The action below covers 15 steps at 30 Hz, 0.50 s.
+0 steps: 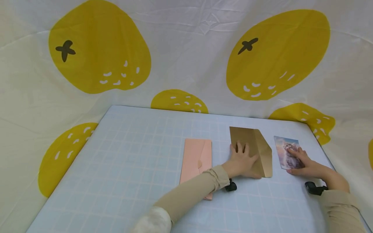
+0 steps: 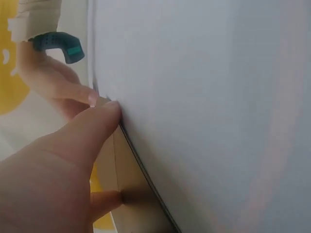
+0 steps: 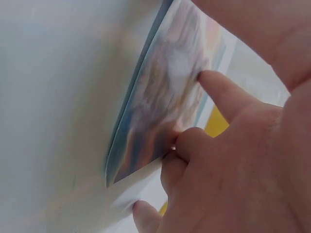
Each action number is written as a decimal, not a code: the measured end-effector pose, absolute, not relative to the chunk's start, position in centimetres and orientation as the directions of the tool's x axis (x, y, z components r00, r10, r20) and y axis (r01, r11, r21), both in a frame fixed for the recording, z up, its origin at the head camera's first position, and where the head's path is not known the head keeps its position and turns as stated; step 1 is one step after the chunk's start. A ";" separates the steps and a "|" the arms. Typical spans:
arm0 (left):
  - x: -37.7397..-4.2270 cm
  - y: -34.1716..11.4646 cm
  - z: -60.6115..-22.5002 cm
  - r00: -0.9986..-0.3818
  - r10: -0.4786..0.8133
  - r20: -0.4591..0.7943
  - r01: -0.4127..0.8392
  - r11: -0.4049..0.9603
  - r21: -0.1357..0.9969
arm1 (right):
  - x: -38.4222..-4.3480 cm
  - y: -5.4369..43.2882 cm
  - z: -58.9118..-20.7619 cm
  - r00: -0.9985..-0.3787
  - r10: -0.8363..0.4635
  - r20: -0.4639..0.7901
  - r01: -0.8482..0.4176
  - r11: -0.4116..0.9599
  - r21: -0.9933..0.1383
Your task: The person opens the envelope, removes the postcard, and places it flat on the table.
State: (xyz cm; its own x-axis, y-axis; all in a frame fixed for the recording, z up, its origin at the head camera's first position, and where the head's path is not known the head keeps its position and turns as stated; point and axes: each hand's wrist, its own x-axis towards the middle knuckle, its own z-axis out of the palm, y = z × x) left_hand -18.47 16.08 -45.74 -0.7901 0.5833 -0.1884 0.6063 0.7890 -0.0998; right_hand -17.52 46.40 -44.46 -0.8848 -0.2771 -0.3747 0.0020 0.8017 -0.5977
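Note:
A gold envelope (image 1: 244, 137) lies flat with its flap (image 1: 265, 157) folded out to the right. My left hand (image 1: 242, 161) rests on it, fingers spread over the gold paper. In the left wrist view the thumb (image 2: 99, 124) sits right at the envelope's near edge. To the right is a picture card (image 1: 281, 147) showing a fluffy grey cat under a blue and pink sky. My right hand (image 1: 306, 166) touches the card, its fingertips on the picture and its thumb at the near edge. The right wrist view shows the index finger (image 3: 226, 92) stretched onto the print.
A pink envelope (image 1: 193, 153) with a small round seal lies left of the gold one, partly covered by my left forearm. Everything lies on a table with a pale blue checked cover (image 1: 131, 155). A white curtain (image 1: 189, 48) with yellow fruit shapes hangs behind the table.

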 end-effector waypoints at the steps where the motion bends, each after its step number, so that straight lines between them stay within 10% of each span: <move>1: -18.7 16.2 -45.7 -0.792 0.581 -0.188 0.603 0.792 -0.092 | -17.6 46.5 -44.4 -0.884 -0.275 -0.377 0.005 0.802 -0.597; 15: -18.9 17.1 -45.1 -0.833 0.523 -0.178 0.534 0.845 -0.016 | -16.1 41.5 -43.7 -0.939 -0.125 -0.320 0.001 0.931 -0.366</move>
